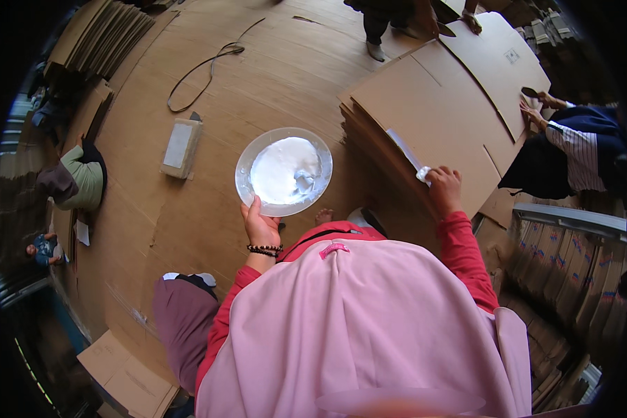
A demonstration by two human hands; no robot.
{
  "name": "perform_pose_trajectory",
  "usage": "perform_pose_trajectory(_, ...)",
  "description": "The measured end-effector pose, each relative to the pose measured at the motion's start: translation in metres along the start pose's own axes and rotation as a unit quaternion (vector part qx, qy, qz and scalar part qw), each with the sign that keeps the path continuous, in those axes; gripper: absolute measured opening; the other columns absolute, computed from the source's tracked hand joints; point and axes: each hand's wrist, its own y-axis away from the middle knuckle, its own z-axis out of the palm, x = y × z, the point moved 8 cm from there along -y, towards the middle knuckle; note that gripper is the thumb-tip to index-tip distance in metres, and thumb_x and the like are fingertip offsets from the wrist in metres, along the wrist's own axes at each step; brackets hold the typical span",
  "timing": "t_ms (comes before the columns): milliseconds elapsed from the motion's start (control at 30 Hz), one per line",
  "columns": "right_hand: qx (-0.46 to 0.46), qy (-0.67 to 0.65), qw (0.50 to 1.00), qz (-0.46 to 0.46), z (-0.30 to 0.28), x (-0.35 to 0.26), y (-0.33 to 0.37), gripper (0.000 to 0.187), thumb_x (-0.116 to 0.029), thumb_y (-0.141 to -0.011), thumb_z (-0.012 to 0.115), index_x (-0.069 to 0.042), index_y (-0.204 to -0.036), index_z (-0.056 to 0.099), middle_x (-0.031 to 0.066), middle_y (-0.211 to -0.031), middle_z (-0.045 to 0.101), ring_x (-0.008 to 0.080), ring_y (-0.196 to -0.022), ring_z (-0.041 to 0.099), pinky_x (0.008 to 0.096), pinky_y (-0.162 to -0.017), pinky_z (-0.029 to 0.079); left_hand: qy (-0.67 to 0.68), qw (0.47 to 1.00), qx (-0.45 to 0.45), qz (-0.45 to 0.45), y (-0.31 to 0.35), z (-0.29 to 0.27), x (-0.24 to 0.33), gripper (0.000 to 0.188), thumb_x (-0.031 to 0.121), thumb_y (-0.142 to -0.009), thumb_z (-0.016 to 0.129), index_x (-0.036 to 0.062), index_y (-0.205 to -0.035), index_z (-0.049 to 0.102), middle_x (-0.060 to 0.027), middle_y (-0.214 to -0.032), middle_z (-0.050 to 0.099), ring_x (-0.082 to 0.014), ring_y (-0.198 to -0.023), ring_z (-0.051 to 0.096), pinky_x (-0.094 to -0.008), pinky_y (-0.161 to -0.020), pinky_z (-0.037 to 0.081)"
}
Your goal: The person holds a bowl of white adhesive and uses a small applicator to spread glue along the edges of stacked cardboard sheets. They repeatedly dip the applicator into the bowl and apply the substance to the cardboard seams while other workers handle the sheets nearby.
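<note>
My left hand (260, 226) grips the near rim of a round translucent bowl (244, 159), thumb up over its edge. White paste (277, 164) fills much of it, with a scooped hollow on the right side. At the left edge of a cardboard stack, my right hand (444, 187) pinches a small white wad (423, 175), perhaps a sponge or cloth; its kind is unclear. A pale wet-looking strip (403, 148) runs along the top sheet's edge, away from the wad. The large flat cardboard sheets (439, 104) lie piled at waist height to my right.
Across the stack, one person's hands (533, 115) touch the cardboard, one with a dark oval tool. Another person stands at the far end. A taped box (182, 148) and a looped black cable (212, 66) lie on the floor. Someone in purple (182, 324) is close behind my left arm.
</note>
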Motion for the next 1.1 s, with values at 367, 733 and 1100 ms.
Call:
perform_pose_trajectory(367,0.112,-0.128,0.981,0.098,-0.034,-0.011,0.069,0.025,-0.003,-0.072,0.061,-0.015,-0.093,0.067,0.003,-0.094,0.067,0.0239,-0.089,0.06,0.0376,-0.073,0.045,-0.06,0.993,-0.091,-0.041,-0.003,0.021,0.012,0.035,0.021,-0.093,0.047,0.0092,-0.124,0.034,-0.012,-0.125,0.047,-0.0277,-0.11,0.055,-0.0448,-0.082,0.053)
perform_pose_trajectory(733,0.079,-0.182,0.967,0.16,-0.018,0.002,0.066,0.024,-0.005,-0.076,0.061,-0.016,-0.096,0.067,0.0033,-0.086,0.065,0.0236,-0.083,0.06,0.0388,-0.073,0.045,-0.032,0.997,-0.064,-0.016,-0.001,0.012,0.008,0.036,0.021,-0.093,0.047,0.0101,-0.124,0.034,-0.012,-0.126,0.046,-0.0278,-0.113,0.052,-0.0457,-0.084,0.052)
perform_pose_trajectory(1100,0.016,-0.028,0.997,0.066,-0.004,0.013,0.057,0.016,-0.003,-0.067,0.061,-0.015,-0.078,0.065,-0.0019,-0.084,0.066,0.0213,-0.088,0.059,0.0387,-0.078,0.041,-0.025,0.998,-0.05,-0.023,-0.002,0.008,0.005,0.031,0.023,-0.093,0.049,0.0111,-0.118,0.037,-0.0109,-0.124,0.047,-0.0268,-0.11,0.054,-0.0461,-0.084,0.05)
